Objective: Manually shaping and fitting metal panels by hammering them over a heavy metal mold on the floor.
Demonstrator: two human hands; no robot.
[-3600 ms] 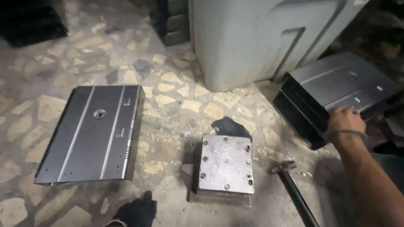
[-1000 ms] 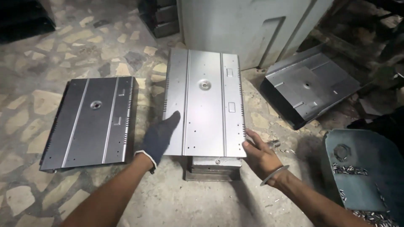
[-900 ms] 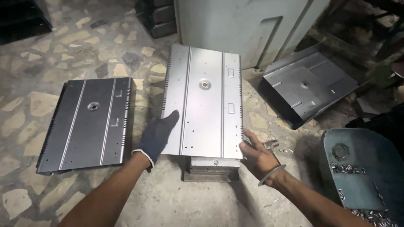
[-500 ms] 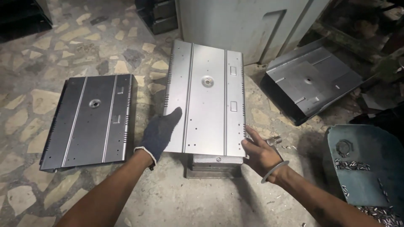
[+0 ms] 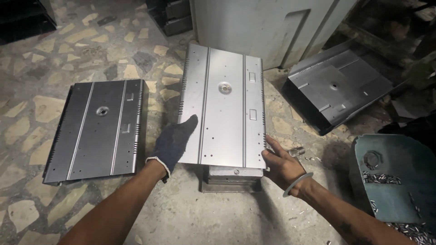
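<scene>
Off to the left of my gloved hand, a dark ribbed sheet-metal panel with a round centre boss lies flat on the stone-chip floor. My left hand, in a dark knit glove, lies spread flat against the left edge of a bright silver ribbed steel panel. That panel rests on a grey steel block die between my hands, seemingly seated but not yet finally aligned. Its long axis runs away from me, far end toward the grey cabinet. My bare right hand grips its near right corner, fingers open. Further right, a stack of similar dark panels looks still to be handled.
</scene>
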